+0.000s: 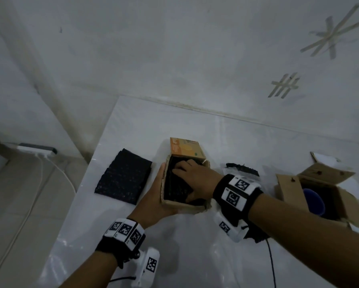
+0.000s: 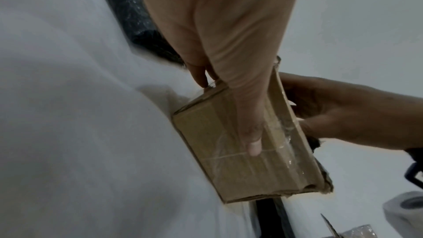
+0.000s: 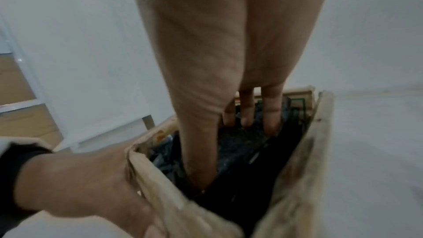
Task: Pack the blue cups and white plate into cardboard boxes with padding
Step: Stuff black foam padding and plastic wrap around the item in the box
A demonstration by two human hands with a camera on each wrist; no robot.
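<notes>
The cardboard box (image 1: 182,205) is showing brown, its flap (image 1: 185,149) orange; left of it a padding sheet (image 1: 123,176) is showing speckled black, right of it a cup (image 1: 314,201) blue.

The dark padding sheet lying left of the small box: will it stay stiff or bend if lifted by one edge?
Probably it bends: the padding sheet looks thin, and like material in the small box folds under the right hand. Likely light, since it looks like bubbled wrap. Its textured surface should give grip.
</notes>
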